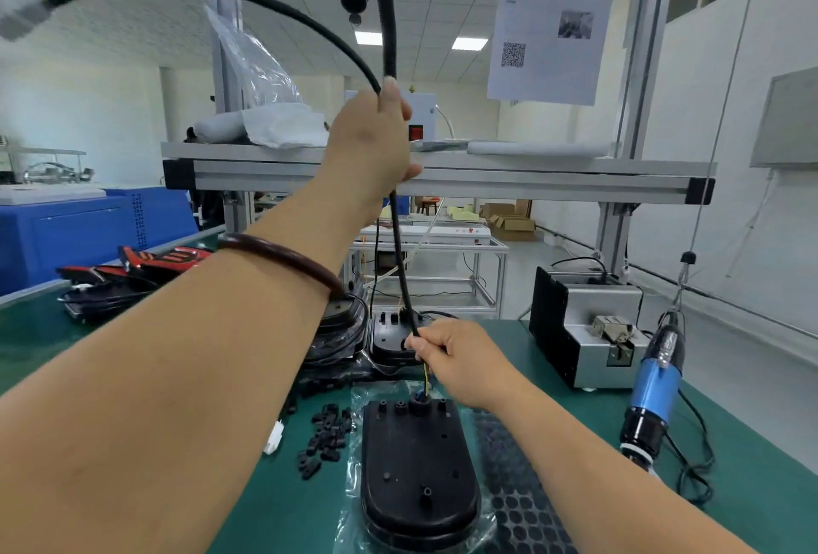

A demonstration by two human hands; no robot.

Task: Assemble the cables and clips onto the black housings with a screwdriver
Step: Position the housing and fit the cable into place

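Left hand (376,135) is up high, fingers wrapped round the black cable (400,252), right hand (460,361) pinching its lower end just above the black housing (416,460) lying on the green bench (761,478), QR-code sheet (553,13) overhead too blurred to read.

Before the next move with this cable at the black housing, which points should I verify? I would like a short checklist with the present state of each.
1. Left hand grips the cable high up: ok.
2. Right hand pinches the cable just above the housing: ok.
3. Coloured wires fully seated in the housing's hole: cannot tell.
4. Clips lie beside the housing: ok.
5. Screwdriver hangs at the right, in no hand: ok.
6. Plug at the cable's far end, blurred, free of snags: cannot tell.
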